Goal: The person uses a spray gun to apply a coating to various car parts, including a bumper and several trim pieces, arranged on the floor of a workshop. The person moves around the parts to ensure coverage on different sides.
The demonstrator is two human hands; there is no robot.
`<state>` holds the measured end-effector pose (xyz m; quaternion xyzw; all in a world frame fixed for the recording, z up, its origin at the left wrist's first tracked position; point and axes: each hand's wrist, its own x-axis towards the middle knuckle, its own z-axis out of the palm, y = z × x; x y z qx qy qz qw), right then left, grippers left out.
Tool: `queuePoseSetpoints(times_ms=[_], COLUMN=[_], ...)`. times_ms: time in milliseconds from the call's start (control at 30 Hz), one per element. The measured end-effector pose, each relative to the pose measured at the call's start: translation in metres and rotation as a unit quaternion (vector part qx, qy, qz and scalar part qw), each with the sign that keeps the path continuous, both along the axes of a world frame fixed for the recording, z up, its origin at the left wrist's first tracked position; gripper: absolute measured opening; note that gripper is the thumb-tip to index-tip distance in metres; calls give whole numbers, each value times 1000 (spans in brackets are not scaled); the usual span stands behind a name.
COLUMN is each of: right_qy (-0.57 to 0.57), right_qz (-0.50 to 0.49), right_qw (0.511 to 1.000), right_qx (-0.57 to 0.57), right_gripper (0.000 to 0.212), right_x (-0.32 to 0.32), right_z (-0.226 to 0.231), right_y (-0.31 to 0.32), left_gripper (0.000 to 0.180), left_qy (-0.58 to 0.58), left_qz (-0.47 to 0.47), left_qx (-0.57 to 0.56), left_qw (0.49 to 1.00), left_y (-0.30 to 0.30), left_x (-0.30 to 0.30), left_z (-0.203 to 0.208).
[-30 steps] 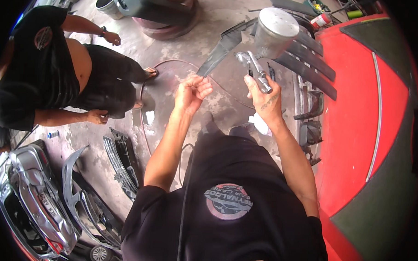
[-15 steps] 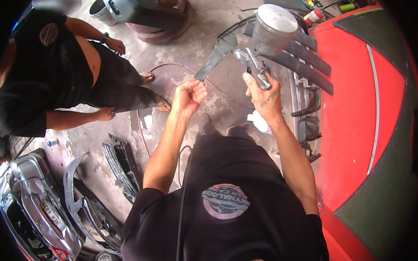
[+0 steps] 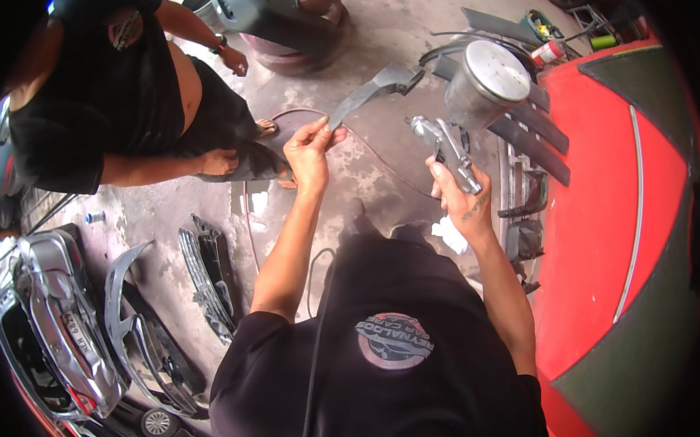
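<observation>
My left hand (image 3: 307, 153) pinches the near end of a narrow grey plastic trim piece (image 3: 367, 90) between thumb and fingers. The piece slants up and away to the right, and its far end is wider and hooked. To the right, my right hand (image 3: 464, 193) is wrapped round the handle of a metal spray gun (image 3: 449, 151). A large silver paint cup (image 3: 490, 83) with a pale lid sits at the gun's far side. The gun's nozzle end points left, toward the trim piece but apart from it. My palm and fingers partly hide the handle.
A person in dark clothes (image 3: 100, 102) stands at the left. A red car panel (image 3: 589, 227) fills the right side. Dark strips (image 3: 530, 151) lie beyond the cup. A hose (image 3: 383, 159) crosses the floor. Bumper parts (image 3: 209, 271) and a silver car (image 3: 77, 309) are lower left.
My left hand has turned, and the trim piece in it now shows its broad face and hooked end. The spray gun sits slightly lower and farther right. The person's arms have shifted.
</observation>
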<state>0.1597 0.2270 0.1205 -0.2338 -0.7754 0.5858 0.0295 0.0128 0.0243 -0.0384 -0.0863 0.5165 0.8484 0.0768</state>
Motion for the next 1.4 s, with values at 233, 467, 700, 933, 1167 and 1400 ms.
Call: queuePoseSetpoints(times_ms=[233,467,700,933,1167,1400], right_qy=[49,7,11,-16,-36,-30], right_qz=[64,29,-27,41,42,31], right_qw=[997,1000,999,999,998,998], right_qx=[-16,-6,41,10,-35,-41], right_gripper=[26,26,26,26,26,25], right_x=[-6,-20,-28,-21,-19,-15], right_z=[18,26,17,23,18,17], right_y=[-18,-10,6,-5,-9,-6], left_gripper=[19,23,19,17,18,14], left_qy=[95,159,242,284,198,49], left_qz=[32,15,0,-23,-19,5], left_qx=[-73,-131,-156,-206,-97,-35], left_qw=[992,978,958,936,975,998], left_y=[2,-3,-6,-3,0,7], left_x=[-5,-3,-3,-6,-4,-11], left_z=[16,26,35,40,23,28])
